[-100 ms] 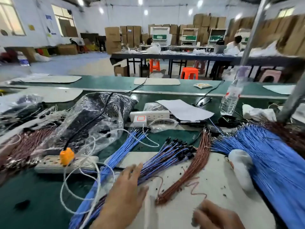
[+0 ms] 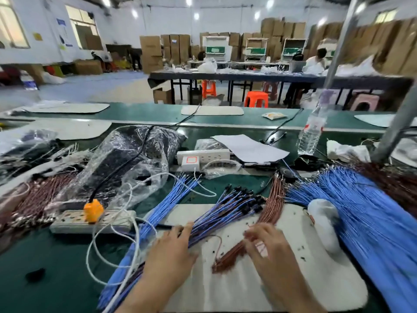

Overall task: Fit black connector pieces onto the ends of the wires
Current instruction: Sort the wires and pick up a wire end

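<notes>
My right hand has come up from the near edge of the worktop onto the brown wires; my left hand has barely shifted. The left lies flat, fingers straight, on the capped blue wires. The right is blurred over the brown bundle, and I cannot tell whether it pinches a wire. That bundle lies on the white mat at the middle of the near edge. The wires look thin, light and floppy, so I would hold one close behind its bare tip. Loose black connector pieces, tiny and easily scattered, dot the mat. A white cable loops by the power strip on the left, and a fan of blue wires crowds the right edge.
</notes>
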Demonstrator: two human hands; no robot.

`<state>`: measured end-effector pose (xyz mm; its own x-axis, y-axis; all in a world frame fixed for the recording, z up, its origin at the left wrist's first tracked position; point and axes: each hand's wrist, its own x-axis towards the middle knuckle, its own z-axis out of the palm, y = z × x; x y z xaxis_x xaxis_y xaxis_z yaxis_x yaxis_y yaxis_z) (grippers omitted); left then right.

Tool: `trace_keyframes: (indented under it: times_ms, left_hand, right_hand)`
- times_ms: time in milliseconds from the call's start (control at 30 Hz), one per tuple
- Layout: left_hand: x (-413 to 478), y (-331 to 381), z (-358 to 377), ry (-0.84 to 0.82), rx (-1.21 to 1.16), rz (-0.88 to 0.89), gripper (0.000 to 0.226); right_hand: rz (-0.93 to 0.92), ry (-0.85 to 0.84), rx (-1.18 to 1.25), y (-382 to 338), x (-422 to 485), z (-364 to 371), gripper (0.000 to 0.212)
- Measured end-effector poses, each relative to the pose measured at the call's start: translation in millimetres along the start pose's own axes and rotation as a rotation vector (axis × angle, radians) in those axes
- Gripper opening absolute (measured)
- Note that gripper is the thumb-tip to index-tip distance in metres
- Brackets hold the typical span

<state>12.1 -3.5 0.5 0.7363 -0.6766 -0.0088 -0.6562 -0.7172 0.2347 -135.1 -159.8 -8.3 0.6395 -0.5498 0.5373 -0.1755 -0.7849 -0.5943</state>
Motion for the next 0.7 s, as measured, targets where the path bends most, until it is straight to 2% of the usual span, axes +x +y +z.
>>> trace_keyframes:
  times_ms: [67, 133, 200, 333, 467, 600, 700]
  left_hand:
    - [2.1, -1.1, 3.5, 0.015, 0.058, -0.008, 0.066]
    - [-0.8, -0.5, 10.4, 0.013, 0.103, -0.031, 0.063]
    - [2.9, -1.0, 9.8, 0.043, 0.123, -0.029, 0.054]
    - [6.8, 7.9, -3.3, 0.017, 0.132, 0.033, 0.035]
    - [-9.6, 36.9, 1.3, -0.090, -0.069, 0.072, 0.021]
    - [-21.9, 72.4, 16.4, -0.183, -0.171, 0.167, 0.037]
    - [-23.3, 74.3, 16.2, -0.164, -0.216, 0.170, 0.041]
  right_hand:
    - [0.147, -0.183, -0.119, 7.4, 9.3, 14.7, 0.023]
    - [0.215, -0.252, -0.227, 22.3, 7.0, 19.9, 0.031]
    - [0.235, -0.285, -0.214, 28.4, 3.3, 25.2, 0.033]
    - [0.262, -0.229, -0.235, 27.1, 7.9, 27.1, 0.027]
    - [0.366, -0.114, -0.154, 24.3, 8.7, 19.4, 0.010]
    - [0.432, -0.063, -0.123, 19.9, 9.3, 12.6, 0.013]
    - [0.452, -0.065, -0.096, 18.5, 9.3, 8.8, 0.019]
